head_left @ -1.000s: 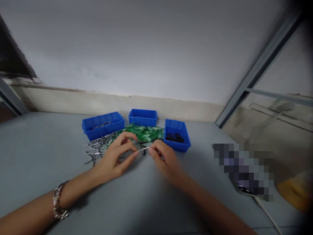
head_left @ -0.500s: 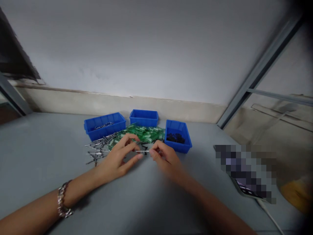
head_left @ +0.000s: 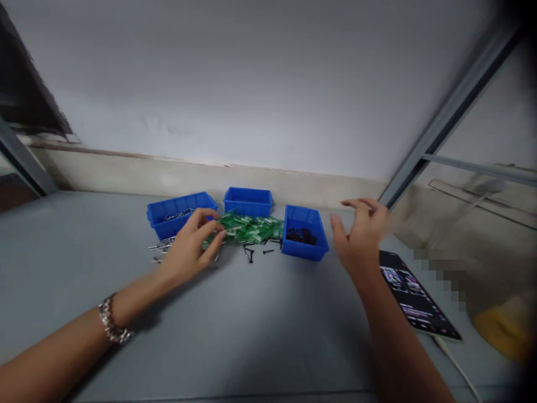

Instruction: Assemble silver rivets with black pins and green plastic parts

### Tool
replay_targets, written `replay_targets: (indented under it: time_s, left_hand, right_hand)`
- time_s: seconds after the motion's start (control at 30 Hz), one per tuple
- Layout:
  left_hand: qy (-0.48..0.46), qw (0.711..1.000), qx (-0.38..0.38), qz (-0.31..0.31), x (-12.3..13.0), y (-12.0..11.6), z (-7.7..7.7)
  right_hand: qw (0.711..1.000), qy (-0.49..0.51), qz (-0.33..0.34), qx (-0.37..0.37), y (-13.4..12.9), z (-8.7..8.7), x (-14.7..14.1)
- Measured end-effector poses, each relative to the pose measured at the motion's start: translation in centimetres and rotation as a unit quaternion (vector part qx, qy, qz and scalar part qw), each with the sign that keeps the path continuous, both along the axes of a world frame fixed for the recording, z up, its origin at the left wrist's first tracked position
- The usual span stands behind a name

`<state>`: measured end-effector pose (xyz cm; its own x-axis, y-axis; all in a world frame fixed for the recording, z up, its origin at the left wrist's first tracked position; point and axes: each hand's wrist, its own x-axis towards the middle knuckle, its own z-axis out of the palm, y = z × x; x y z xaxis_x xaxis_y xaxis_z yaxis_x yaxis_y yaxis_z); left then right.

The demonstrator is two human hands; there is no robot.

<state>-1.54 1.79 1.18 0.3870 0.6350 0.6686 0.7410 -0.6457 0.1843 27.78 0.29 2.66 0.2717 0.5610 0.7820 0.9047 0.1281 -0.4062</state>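
Left hand in at the green pile!

Across the grey table (head_left: 251,330), the right hand (head_left: 361,238) hangs wide-fingered, well right of the green pile (head_left: 259,228), past a blue bin (head_left: 305,252). The left hand (head_left: 188,242) works narrow at the pile's left edge. At those fingertips, against the pile: a pale sliver (head_left: 235,229), pinched or loose, can't tell!

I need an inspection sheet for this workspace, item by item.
Surface: grey table, with small parts gathered toward its far side.
Job's things: green pieces heaped near three blue bins; metal pins partly behind the left hand; loose dark screw-like pieces.
Clutter: lit phone beside the right forearm; blurred yellow object.
Hands: left at the heap, grip unclear; right hand right of the bins, fingers spread.
Cables: white cable from the phone.
Surroundings: pale wall, metal frame.
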Motion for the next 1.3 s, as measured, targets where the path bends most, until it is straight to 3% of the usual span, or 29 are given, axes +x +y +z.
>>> replay_targets:
  time_s: [0.07,0.17,0.3,0.4,0.7,1.03,1.3]
  left_hand:
    - [0.02,0.997,0.014,0.068,-0.9,1.1,0.0]
    - [0.036,0.986,0.003,0.16,-2.3,2.4,0.0]
    - [0.063,0.965,-0.005,0.256,-3.7,3.5,0.0]
    - [0.091,0.952,-0.025,0.292,-4.2,3.9,-0.1]
    - [0.064,0.941,-0.021,0.331,-4.7,4.3,-0.3]
    - [0.044,0.939,-0.013,0.341,-5.1,4.1,0.1]
    - [0.057,0.937,-0.041,0.343,-5.9,4.5,-0.7]
  right_hand:
    - [0.985,0.01,-0.143,-0.096,0.5,-0.5,2.6]
    - [0.95,0.046,-0.223,-0.213,0.6,-1.8,4.9]
    - [0.907,0.118,-0.244,-0.323,0.7,-3.1,5.8]
    - [0.898,0.13,-0.221,-0.358,1.0,-3.4,5.8]
    - [0.923,0.083,-0.173,-0.334,0.2,-1.5,2.6]
    - [0.936,0.012,-0.138,-0.323,0.5,-2.3,1.3]
    - [0.946,-0.002,-0.12,-0.302,0.3,-2.4,1.0]
